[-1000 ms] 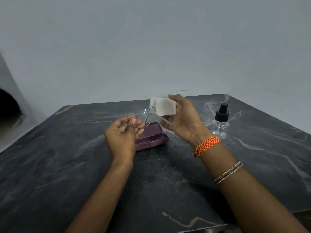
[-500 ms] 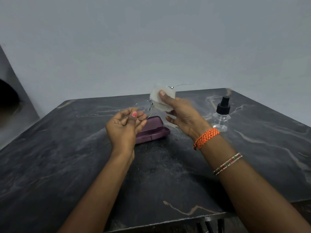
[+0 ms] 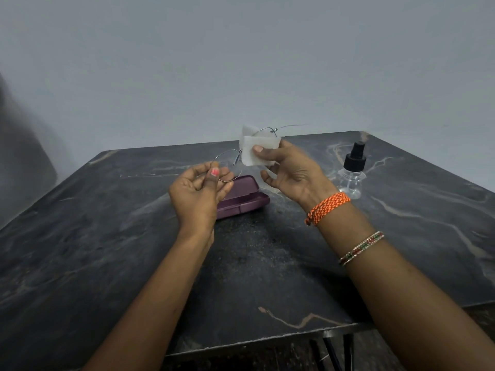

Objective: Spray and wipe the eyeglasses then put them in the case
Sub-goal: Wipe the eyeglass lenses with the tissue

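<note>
Above the dark marbled counter (image 3: 112, 236), both hands held up mid-air, forearms coming in from the bottom edge. Left hand (image 3: 197, 191) pinches the rim of the left lens of the thin wire-frame eyeglasses (image 3: 227, 167) between thumb and fingers, pink-painted thumbnail facing the camera, other fingers curled. Eyeglasses sit between the two hands, off the counter, tilted up to the right; one temple arm sticks out right past the cloth toward the wall. Purple case (image 3: 241, 196) lies on the counter just behind and below the left hand, partly hidden by it; can't tell if the lid is latched. White wiping cloth (image 3: 257, 151) is folded over the right lens, covering it. Right hand (image 3: 292, 172) clamps the cloth onto that lens, thumb on the near face, fingers behind. Orange woven band (image 3: 328, 207) on the right wrist, thin beaded bangles (image 3: 361, 247) further down the forearm. Clear spray bottle (image 3: 352, 178) with black pump top stands upright on the counter right of the right hand, apart from it. Plain grey wall (image 3: 241, 62) behind.
</note>
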